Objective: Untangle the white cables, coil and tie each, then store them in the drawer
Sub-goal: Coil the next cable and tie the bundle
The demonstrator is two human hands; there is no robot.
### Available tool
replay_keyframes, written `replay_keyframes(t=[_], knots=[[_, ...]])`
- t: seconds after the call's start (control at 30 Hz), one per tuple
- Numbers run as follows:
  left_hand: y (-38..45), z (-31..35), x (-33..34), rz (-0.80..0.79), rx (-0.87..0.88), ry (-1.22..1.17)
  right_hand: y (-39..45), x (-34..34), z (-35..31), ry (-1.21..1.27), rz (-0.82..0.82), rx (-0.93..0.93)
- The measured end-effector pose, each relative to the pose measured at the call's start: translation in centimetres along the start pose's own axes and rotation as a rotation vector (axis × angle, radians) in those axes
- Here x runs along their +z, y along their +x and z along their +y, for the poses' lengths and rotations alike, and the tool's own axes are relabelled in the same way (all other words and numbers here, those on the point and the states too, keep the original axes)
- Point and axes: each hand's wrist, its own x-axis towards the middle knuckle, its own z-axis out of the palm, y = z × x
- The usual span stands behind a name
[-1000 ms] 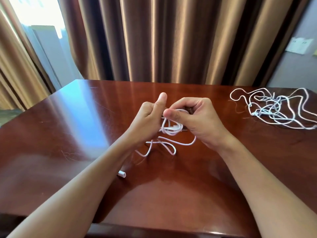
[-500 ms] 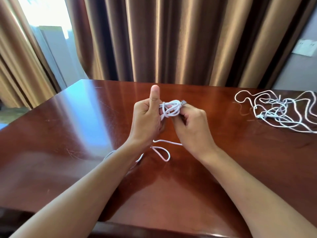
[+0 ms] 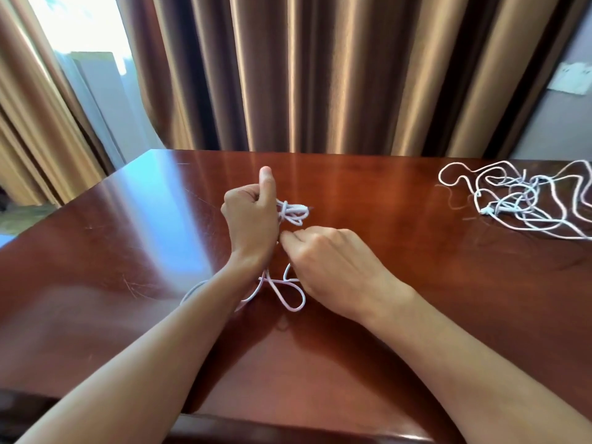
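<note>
The person's left hand [image 3: 250, 216] is closed, thumb raised, gripping a small coil [image 3: 293, 213] of white cable that sticks out to its right, above the table. The right hand [image 3: 330, 267] sits lower, fingers curled; it appears to pinch the loose strand at its fingertips, though the contact itself is hidden. The slack tail [image 3: 288, 296] lies in loops on the wooden table [image 3: 384, 347] under both wrists.

Risk, in my judgement: the coil is held by one grip only, so easing it before the tie is cinched would let the turns spring apart. The tail's loops cross one another and could snag into a knot when pulled, or catch on the left forearm lying over them.

A second tangle of white cables [image 3: 519, 200] lies well apart at the far right, unsorted. No drawer is in view. Brown curtains [image 3: 320, 75] hang behind.
</note>
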Motion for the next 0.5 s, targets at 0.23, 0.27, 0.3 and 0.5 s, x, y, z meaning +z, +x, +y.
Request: replay_keyframes(t=[0.23,0.27,0.3,0.5], knots=[[0.1,-0.2,0.1,-0.198,0.229,0.187,0.3,-1.2,3.1,0.006,0.122,0.0],[0.2,-0.2,0.0,-0.265,0.246,0.173,0.2,-1.5,3.7,0.083,0.13,0.039],[0.3,-0.2,0.0,-0.335,0.259,0.155,0.1,-1.9,4.2,0.17,0.121,0.071],[0.2,1.5,-0.6,-0.589,0.144,-0.101,-0.7,-1.8,6.0,0.351,0.106,0.14]])
